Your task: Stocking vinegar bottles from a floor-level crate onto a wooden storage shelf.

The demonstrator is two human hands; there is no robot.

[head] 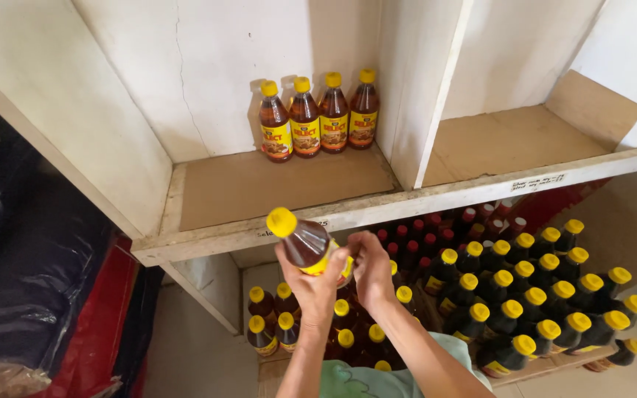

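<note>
Both my hands grip one bottle of dark brown sauce with a yellow cap and yellow label, tilted with its cap up and to the left, in front of the shelf's front edge. My left hand wraps it from below. My right hand holds its lower end from the right. Several matching bottles stand in a row at the back of the white shelf above.
Below the shelf, many yellow-capped bottles stand packed together, with red-capped ones behind them. A second shelf bay lies to the right past a white divider. Dark and red bundles lie at the left.
</note>
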